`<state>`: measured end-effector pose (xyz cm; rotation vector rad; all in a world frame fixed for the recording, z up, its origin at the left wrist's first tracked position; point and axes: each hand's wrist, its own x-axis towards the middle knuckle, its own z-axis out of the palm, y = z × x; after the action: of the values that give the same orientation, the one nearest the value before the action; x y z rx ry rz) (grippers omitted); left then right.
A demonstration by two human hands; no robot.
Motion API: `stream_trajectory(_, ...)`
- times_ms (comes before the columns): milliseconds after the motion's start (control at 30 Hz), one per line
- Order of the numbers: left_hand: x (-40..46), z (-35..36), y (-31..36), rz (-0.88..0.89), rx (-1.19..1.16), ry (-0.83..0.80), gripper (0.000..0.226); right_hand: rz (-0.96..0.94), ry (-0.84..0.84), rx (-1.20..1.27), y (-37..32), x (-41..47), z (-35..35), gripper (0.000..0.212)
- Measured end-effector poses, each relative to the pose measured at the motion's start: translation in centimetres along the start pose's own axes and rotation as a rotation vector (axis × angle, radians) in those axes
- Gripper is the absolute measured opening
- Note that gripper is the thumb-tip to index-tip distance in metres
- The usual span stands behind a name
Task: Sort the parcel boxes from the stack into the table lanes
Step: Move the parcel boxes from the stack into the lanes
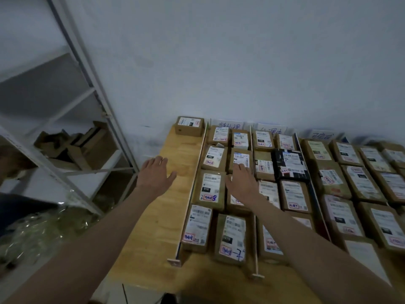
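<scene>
One brown parcel box [189, 126] stands alone at the far end of the bare wooden table [166, 207] strip on the left. Thin upright dividers [192, 189] split the rest into lanes, each packed with several labelled cardboard parcels [209, 189]. A black parcel [290, 164] lies in the middle lane. My left hand [156, 173] hovers palm down with fingers spread over the bare strip, holding nothing. My right hand [242, 183] reaches flat over the parcels of the first lane, fingertips at a white label, holding nothing.
A white metal shelf rack [87, 88] stands to the left with flattened cardboard [72, 145] on a lower shelf. Crumpled clear plastic wrap [39, 233] lies on the floor below. Handwritten lane signs [228, 126] lean on the wall behind the lanes.
</scene>
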<state>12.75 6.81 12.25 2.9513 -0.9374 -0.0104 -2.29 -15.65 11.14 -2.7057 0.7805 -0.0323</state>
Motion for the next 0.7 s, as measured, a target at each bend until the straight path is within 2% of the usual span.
stream_trajectory(333,7.0,1.0,-10.4,0.069,-0.039,-0.053,0.061,0.170,0.021,0.042,-9.0,4.6,4.1,0.042)
stream_trajectory(533,12.8,1.6,-12.2,0.052,-0.072,-0.076,0.062,0.161,0.036,0.024,-11.4,10.6,4.2,0.046)
stream_trajectory(700,18.9,2.5,-12.1,0.074,-0.055,-0.095,0.061,0.137,0.041,0.045,-11.6,17.3,3.8,0.041)
